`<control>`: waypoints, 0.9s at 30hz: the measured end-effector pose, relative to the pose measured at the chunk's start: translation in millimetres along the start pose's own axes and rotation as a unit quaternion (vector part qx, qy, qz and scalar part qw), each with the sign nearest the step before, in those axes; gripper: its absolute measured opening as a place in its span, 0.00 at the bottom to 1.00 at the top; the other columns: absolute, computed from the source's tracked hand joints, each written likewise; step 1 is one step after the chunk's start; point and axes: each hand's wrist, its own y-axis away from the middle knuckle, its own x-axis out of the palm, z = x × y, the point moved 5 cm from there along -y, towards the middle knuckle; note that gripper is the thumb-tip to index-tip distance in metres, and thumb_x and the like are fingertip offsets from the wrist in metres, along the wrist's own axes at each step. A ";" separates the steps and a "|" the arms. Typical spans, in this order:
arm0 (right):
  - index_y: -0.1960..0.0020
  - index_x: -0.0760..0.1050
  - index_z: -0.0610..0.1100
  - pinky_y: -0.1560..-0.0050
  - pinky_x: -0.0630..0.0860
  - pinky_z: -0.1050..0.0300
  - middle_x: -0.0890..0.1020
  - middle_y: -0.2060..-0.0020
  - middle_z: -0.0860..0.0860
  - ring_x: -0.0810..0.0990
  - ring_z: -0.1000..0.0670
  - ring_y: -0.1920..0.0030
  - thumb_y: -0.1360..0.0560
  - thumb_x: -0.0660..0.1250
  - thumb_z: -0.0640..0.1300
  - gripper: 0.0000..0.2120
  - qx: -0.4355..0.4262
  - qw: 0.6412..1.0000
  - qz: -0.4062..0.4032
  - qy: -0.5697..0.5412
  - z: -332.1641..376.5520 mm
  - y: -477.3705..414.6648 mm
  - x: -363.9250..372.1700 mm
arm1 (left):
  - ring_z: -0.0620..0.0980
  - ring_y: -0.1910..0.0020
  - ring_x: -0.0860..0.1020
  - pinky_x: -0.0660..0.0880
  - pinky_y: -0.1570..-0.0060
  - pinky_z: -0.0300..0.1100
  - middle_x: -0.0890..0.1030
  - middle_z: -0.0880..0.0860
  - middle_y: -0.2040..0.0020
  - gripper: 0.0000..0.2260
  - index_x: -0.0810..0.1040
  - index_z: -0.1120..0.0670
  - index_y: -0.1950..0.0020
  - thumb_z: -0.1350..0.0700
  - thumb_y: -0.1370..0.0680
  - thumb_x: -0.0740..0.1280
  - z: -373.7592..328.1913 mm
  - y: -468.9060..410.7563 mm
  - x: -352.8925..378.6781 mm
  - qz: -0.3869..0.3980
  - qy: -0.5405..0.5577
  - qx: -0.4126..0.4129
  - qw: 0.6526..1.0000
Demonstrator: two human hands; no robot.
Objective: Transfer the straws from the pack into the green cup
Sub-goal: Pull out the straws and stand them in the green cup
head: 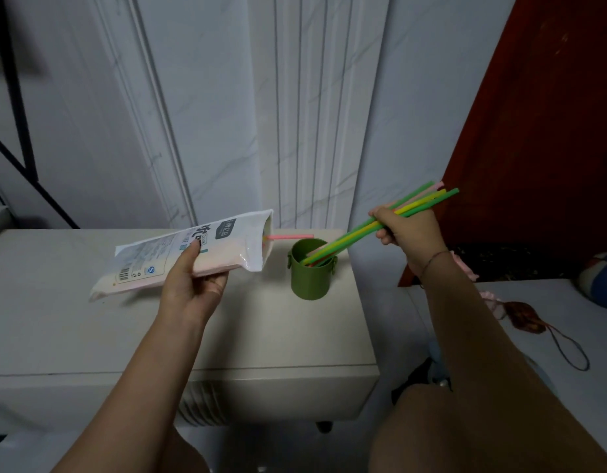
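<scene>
My left hand grips a white plastic straw pack and holds it tilted above the white cabinet top, its open end facing right. A pink straw pokes out of that opening toward the green cup. My right hand is closed around a bundle of green, yellow and pink straws. The bundle slants down to the left, and its lower ends sit inside the cup. The cup stands upright near the cabinet's right edge.
The white cabinet top ends just right of the cup. A marble-patterned wall rises behind it. A dark red door stands at right. Lower right, a white surface carries a reddish-brown pouch with a cord and a ball.
</scene>
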 end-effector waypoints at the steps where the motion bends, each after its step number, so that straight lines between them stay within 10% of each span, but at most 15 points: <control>1: 0.63 0.78 0.40 0.77 0.71 0.65 0.77 0.80 0.51 0.74 0.55 0.79 0.29 0.70 0.38 0.05 0.005 1.000 0.008 0.010 -4.5 -1.5 4.7 | 0.55 0.45 0.83 0.81 0.53 0.54 0.84 0.57 0.45 0.21 0.73 0.56 0.33 0.65 0.25 0.69 0.0 -0.2 -0.6 -0.001 0.001 0.000 1.000; 17: 0.53 0.80 0.37 0.60 0.75 0.56 0.78 0.68 0.46 0.75 0.51 0.66 0.30 0.72 0.38 0.07 0.042 0.991 0.090 0.087 -62.8 -1.6 48.0 | 0.55 0.45 0.83 0.81 0.52 0.54 0.84 0.57 0.43 0.18 0.74 0.56 0.35 0.64 0.24 0.68 9.1 -2.1 -5.2 -0.005 -0.011 -0.009 1.000; 27: 0.51 0.77 0.29 0.66 0.71 0.61 0.70 0.73 0.49 0.69 0.54 0.71 0.30 0.72 0.37 0.13 0.072 0.991 0.094 0.054 -79.6 10.4 43.9 | 0.55 0.44 0.82 0.81 0.52 0.54 0.83 0.56 0.43 0.19 0.74 0.56 0.34 0.65 0.24 0.68 13.3 -0.1 -2.7 -0.001 -0.008 -0.016 1.000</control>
